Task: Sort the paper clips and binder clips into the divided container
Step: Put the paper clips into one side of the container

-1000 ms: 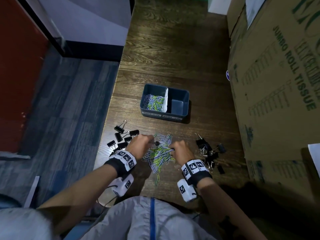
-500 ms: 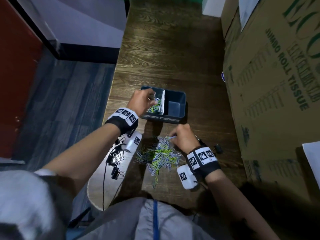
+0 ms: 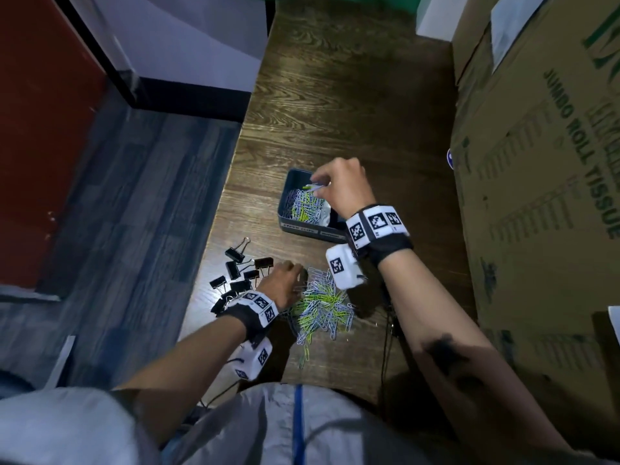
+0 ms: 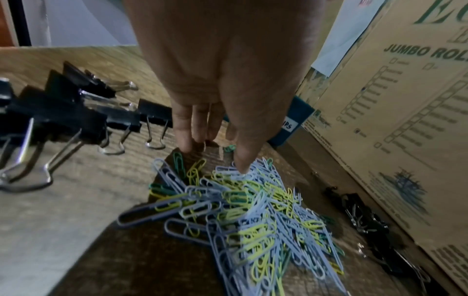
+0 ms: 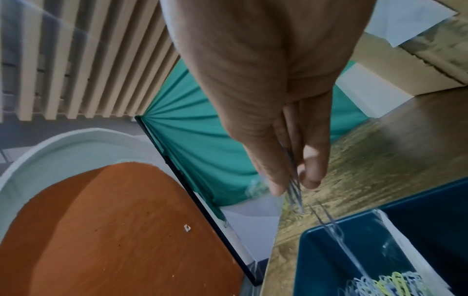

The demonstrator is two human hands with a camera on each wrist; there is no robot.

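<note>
Blue container [image 3: 288, 196], frame centre: right hand [image 3: 345, 186] is pinching paper clips [image 3: 313, 187] above it. Left hand [image 3: 283, 283], fingers relaxed, is touching the pile [image 3: 322, 307]. Linked clips may spill outside.

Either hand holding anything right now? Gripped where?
Right hand pinches a few paper clips by one end over the container. Left hand holds nothing, fingertips on the pile.

Head cam: high above divided container [image 3: 295, 226], looking down, whole table [image 3: 335, 112] in frame. L wrist cam: low, close, facing container's front label [image 4: 288, 126] across loose clip pile [image 4: 253, 210]. R wrist cam: right over container [image 5: 329, 260], tilted past its far rim. All three share the container
</note>
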